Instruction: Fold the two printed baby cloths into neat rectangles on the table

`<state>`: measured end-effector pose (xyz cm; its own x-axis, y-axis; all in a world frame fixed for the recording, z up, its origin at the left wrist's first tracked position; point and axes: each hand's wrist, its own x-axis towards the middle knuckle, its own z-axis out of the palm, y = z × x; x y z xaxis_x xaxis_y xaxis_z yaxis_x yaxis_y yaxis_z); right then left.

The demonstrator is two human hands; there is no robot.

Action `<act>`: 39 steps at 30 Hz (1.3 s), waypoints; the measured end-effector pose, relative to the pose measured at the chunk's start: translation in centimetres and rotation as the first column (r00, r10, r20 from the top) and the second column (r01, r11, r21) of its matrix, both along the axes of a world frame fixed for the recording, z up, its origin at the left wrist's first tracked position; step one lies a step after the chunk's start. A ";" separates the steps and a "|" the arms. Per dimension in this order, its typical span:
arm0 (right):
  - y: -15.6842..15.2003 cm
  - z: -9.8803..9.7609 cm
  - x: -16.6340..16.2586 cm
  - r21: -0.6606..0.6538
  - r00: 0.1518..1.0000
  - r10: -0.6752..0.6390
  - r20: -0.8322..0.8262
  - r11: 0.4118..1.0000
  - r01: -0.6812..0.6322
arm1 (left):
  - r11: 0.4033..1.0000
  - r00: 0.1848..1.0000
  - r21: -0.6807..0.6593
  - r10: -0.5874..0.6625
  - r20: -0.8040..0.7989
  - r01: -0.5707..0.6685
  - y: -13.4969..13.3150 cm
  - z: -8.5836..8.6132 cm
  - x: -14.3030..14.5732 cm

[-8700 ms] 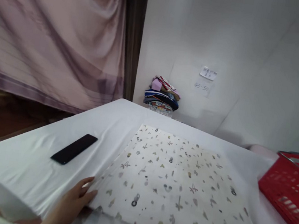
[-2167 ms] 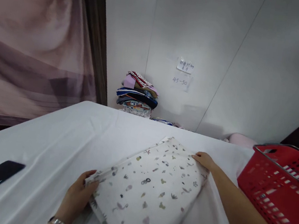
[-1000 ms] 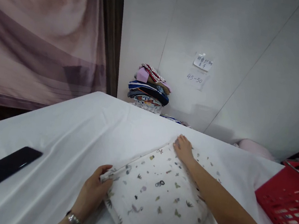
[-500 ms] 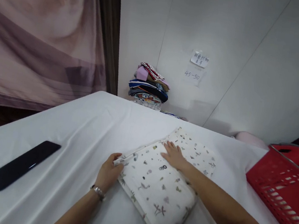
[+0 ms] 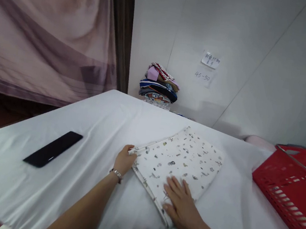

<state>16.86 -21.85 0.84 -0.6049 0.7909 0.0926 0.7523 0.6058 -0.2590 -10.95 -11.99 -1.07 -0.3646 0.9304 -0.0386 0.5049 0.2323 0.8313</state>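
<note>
A folded white cloth [image 5: 184,156] printed with small plants and animals lies on the white-covered table [image 5: 106,123]. At its left corner, my left hand [image 5: 125,160] pinches the layered edge between thumb and fingers; a metal watch or bracelet circles that wrist. My right hand [image 5: 181,204] lies flat on the near part of the cloth, fingers spread. Part of the cloth's near right edge is hidden under this hand and forearm.
A black flat slab, perhaps a phone, [image 5: 53,149] lies on the left of the table. The red plastic basket [image 5: 282,185] stands at the right edge. Behind the table is a stack of folded clothes [image 5: 159,85] by the wall. A pink curtain [image 5: 50,32] hangs at left.
My right hand has slid from the cloth's far part toward its near corner, and the cloth lies flatter there. My left hand keeps its corner. The view has shifted slightly.
</note>
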 end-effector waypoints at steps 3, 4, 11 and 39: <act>-1.6 -1.3 0.5 0.070 0.999 0.041 -0.026 0.997 -0.039 | 1.000 0.999 0.009 0.009 -0.035 -0.009 -0.2 0.2 0.0; -2.1 -1.6 0.7 0.097 0.998 0.038 -0.040 0.995 -0.034 | 1.000 0.999 0.010 0.012 -0.038 -0.011 -0.3 0.3 0.0; -4.8 -2.1 1.2 0.301 0.975 0.204 -0.094 0.939 -0.167 | 0.997 0.976 -0.072 0.018 0.218 -0.003 -0.6 0.8 -0.2; 7.1 3.0 -14.6 -0.027 0.995 -0.089 -0.044 0.996 0.088 | 0.997 0.985 0.021 -0.068 -0.161 0.072 -5.0 0.8 -1.4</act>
<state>2.28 -14.79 3.84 -0.5282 0.8435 0.0978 0.7900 0.5304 -0.3075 -12.37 -16.99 -0.22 -0.2977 0.9538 0.0406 0.6465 0.1701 0.7437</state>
